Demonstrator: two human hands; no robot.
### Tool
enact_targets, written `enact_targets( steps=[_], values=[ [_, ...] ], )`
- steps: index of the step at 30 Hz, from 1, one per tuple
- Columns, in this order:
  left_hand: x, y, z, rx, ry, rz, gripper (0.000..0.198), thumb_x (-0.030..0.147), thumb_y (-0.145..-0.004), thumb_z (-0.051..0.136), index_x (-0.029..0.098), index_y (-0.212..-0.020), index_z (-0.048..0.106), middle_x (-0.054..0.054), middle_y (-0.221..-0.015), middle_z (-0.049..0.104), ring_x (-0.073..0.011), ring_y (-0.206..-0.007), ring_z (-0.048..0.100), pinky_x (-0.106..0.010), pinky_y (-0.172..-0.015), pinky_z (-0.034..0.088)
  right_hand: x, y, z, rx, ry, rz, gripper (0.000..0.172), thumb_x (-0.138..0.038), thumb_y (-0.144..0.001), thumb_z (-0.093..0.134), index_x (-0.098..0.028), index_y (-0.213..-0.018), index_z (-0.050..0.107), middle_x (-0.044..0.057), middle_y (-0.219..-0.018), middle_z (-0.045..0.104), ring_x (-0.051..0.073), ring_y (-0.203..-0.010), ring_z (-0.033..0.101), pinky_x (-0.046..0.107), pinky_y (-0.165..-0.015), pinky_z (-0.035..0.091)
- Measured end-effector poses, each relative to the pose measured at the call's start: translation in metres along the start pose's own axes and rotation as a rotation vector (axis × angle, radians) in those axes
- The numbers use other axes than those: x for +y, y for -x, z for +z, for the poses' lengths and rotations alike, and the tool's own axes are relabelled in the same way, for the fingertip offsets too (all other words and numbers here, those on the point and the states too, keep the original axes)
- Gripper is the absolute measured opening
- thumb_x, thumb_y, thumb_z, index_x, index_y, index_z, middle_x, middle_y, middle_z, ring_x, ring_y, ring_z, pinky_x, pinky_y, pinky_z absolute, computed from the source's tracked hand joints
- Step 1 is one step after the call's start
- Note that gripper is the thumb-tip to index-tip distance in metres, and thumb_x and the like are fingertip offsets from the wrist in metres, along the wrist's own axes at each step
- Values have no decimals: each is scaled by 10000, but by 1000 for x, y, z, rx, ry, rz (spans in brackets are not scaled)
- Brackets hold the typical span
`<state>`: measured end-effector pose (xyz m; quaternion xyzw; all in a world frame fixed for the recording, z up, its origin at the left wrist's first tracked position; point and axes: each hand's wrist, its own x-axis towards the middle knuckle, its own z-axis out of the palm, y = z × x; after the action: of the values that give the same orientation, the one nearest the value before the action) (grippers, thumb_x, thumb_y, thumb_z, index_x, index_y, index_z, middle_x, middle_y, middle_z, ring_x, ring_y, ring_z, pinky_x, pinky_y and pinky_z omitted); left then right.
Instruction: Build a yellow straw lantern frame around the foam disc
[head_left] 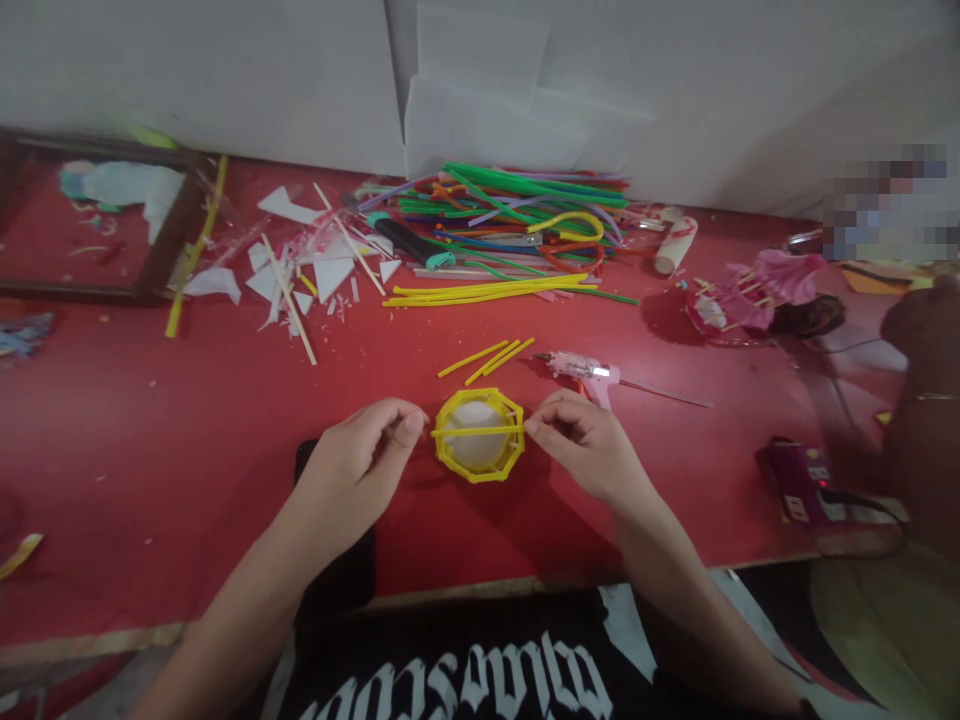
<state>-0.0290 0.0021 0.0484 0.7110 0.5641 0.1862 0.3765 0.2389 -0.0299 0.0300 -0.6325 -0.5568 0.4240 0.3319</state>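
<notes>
A straight yellow stick (478, 432) lies level across the top of a small many-sided yellow frame (480, 478) with a pale round base. My right hand (583, 437) pinches the stick's right end between thumb and fingers. At its left end, the bent fingers and thumb of my left hand (371, 445) are closed together around the tip. Just beyond the frame lie several short cut yellow sticks (499, 360). A pink glue gun (589, 372) rests close behind my right hand, a glue stick trailing from its back.
Coloured pipe cleaners (517, 205) are heaped by the wall, with long yellow sticks (487, 290) in front. White paper scraps (330, 275) and a teal-handled tool (412, 240) lie left of centre. A black phone (337, 565) sits under my left forearm. A purple box (804, 482) with a cable stands right.
</notes>
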Motion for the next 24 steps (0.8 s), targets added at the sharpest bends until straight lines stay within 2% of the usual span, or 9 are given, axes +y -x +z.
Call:
enact_targets(
  steps=[5, 17, 24],
  values=[
    [4, 2, 2, -80, 53, -40, 360, 534, -1005, 494, 224, -906, 649, 16, -750, 684, -154, -658, 621, -272, -606, 446, 0, 0, 1, 8, 12, -5, 214, -322, -904, 653, -215, -719, 644, 30, -830, 620, 163, -758, 562, 307, -634, 432],
    [6, -1, 10, -86, 44, -70, 363, 532, -987, 496, 223, -876, 650, 9, -766, 696, -157, -654, 616, -280, -596, 432, -2, -1, 1, 30, 55, -11, 206, -307, -884, 649, -211, -702, 639, 19, -809, 614, 139, -690, 523, 298, -600, 406],
    [5, -2, 11, -60, 43, -64, 313, 465, -985, 490, 224, -851, 641, 4, -763, 717, -170, -685, 656, -277, -608, 449, -4, 2, 2, 54, 85, -36, 199, -292, -885, 650, -208, -705, 632, 21, -800, 614, 142, -696, 519, 289, -583, 383]
  ],
)
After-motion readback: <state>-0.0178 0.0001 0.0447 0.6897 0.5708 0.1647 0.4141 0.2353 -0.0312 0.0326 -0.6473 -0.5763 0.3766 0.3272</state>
